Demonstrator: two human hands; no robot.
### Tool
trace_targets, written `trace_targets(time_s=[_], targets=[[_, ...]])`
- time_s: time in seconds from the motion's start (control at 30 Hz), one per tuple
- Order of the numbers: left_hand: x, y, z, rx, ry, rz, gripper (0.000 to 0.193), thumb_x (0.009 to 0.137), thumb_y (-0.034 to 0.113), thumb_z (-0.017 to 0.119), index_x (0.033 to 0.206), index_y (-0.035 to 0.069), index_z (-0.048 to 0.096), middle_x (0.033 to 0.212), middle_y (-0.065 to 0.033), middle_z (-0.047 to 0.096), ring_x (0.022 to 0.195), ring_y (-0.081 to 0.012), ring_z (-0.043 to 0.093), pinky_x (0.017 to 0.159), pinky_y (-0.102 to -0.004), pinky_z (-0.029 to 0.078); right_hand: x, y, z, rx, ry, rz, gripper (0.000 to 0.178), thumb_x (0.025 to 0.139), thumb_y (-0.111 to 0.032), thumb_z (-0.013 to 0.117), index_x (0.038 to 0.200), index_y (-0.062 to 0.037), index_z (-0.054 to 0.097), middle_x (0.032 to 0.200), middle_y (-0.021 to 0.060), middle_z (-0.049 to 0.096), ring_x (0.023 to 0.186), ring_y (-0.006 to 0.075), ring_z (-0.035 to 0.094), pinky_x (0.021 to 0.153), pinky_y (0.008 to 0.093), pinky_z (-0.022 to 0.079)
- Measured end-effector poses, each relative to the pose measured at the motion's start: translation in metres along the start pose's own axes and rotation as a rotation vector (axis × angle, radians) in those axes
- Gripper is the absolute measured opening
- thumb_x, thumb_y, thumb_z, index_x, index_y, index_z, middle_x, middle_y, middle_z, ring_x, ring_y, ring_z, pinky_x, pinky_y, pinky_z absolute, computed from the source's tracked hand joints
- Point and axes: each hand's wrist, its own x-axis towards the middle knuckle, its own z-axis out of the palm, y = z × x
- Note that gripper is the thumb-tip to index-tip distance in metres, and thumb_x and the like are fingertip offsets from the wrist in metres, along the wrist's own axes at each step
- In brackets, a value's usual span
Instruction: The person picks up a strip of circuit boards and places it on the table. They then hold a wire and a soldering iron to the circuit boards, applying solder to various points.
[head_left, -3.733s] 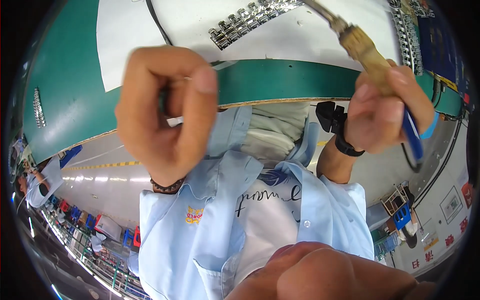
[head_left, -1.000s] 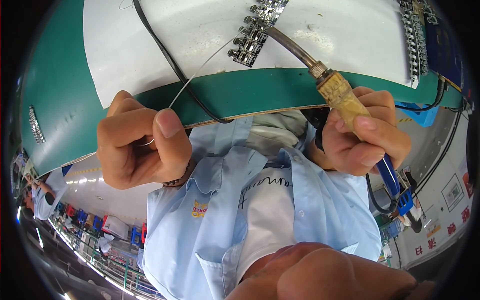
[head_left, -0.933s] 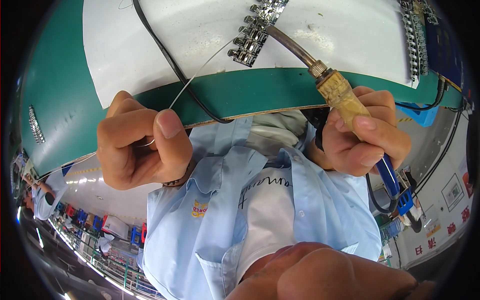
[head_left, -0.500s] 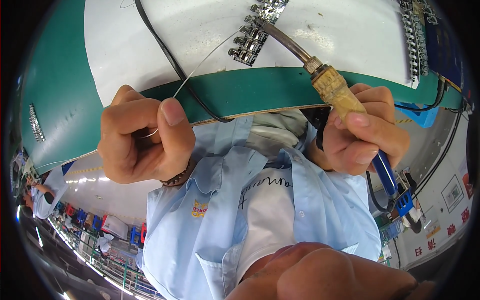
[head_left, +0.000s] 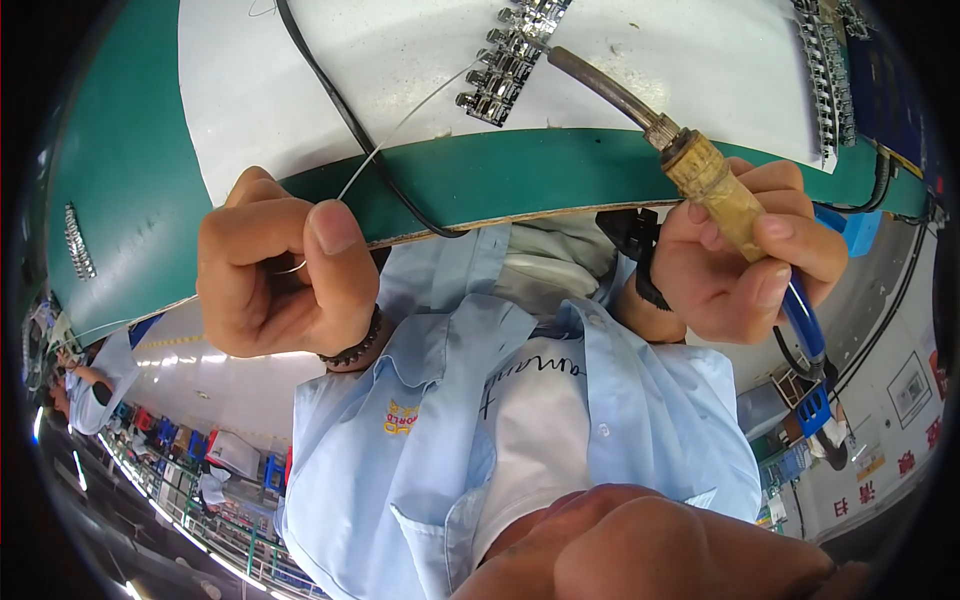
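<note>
Thin silvery solder wire (head_left: pixel 410 113) runs out from between the thumb and finger of my left hand (head_left: pixel 288 265), and its far end is close to a strip of small metal-and-black parts (head_left: pixel 497 88). My right hand (head_left: pixel 752 250) grips a soldering iron (head_left: pixel 722 190) by its yellowed collar and blue handle. The iron's tip is just right of the strip, seemingly a little apart from it. The strip lies slantwise on white paper (head_left: pixel 400 60). Part of the wire is hidden inside my left fist, with a short loop showing.
A black cable (head_left: pixel 335 110) crosses the paper and the green table edge (head_left: pixel 520 170). More part strips (head_left: pixel 825 85) lie at the right, and a small one (head_left: pixel 78 242) at far left. A blue plastic container (head_left: pixel 855 230) is beside my right hand. Another person (head_left: pixel 90 385) sits far left.
My right hand has drawn the soldering iron right and slightly down, so its tip has come back from the strip. My left hand with the solder wire has barely shifted.
</note>
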Motion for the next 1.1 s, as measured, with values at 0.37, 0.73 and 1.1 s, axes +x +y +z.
trace_targets(time_s=[0.37, 0.73, 1.1], targets=[[0.001, 0.002, -0.006, -0.007, -0.043, 0.000, 0.027, 0.079, 0.006, 0.072, 0.067, 0.004, 0.049, 0.050, 0.0034, 0.042, 0.047, -0.0039, 0.027, 0.045, -0.0219, 0.016, 0.005, -0.001, 0.003, 0.026, 0.020, 0.071, 0.024, 0.091, -0.018, 0.049, 0.099, 0.0046, 0.053, 0.063, 0.0103, 0.052, 0.056, 0.0148, 0.045, 0.051, 0.0248, 0.041], [0.005, 0.002, -0.005, -0.015, -0.032, -0.023, 0.027, 0.080, 0.006, 0.072, 0.067, 0.004, 0.048, 0.051, 0.0030, 0.041, 0.048, -0.0051, 0.028, 0.045, -0.0226, 0.016, 0.013, 0.000, 0.005, 0.088, 0.071, 0.148, 0.024, 0.088, -0.017, 0.048, 0.097, 0.0051, 0.053, 0.063, 0.0116, 0.052, 0.055, 0.0145, 0.044, 0.052, 0.0240, 0.041], [0.008, 0.004, -0.008, -0.021, -0.014, -0.031, 0.025, 0.079, 0.005, 0.071, 0.068, 0.004, 0.048, 0.050, 0.0032, 0.041, 0.048, -0.0048, 0.028, 0.045, -0.0226, 0.016, 0.019, 0.002, 0.004, 0.105, 0.016, 0.160, 0.024, 0.088, -0.017, 0.045, 0.096, 0.0049, 0.054, 0.065, 0.0117, 0.053, 0.055, 0.0131, 0.041, 0.046, 0.0218, 0.036]])
